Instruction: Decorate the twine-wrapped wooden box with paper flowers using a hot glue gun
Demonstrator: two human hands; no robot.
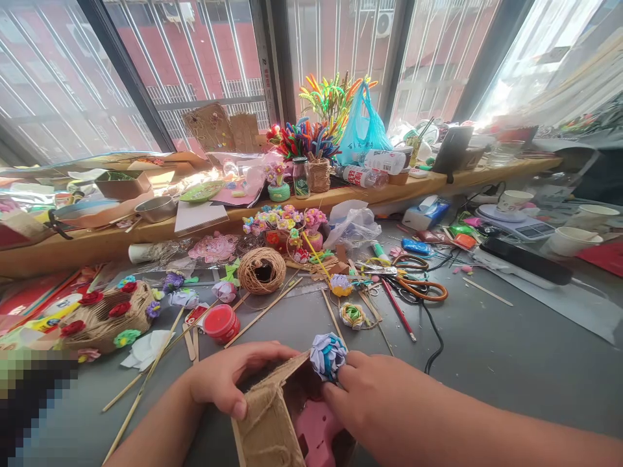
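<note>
Paper flower [327,357] is held by the right hand [365,392] beside the rim of a cardboard box [267,425], gripped by the left hand [231,376] at the near edge of the bench [487,383]. The far edge is bordered by a crowded ledge [82,245] under windows [335,39]; crumb-dotted grey surface is exposed toward the near right corner.

Two bare hands worked close together, low in the view.
The left forearm [158,418] slanted up from the lower edge to the left hand [226,379], its thumb [237,407] spread apart from its fingers [265,352], which reached toward the right hand [365,395]. The right forearm [481,421] came in from the right edge, the back of its hand turned upward, with the fingertips [344,375] bent in and bunched together.
</note>
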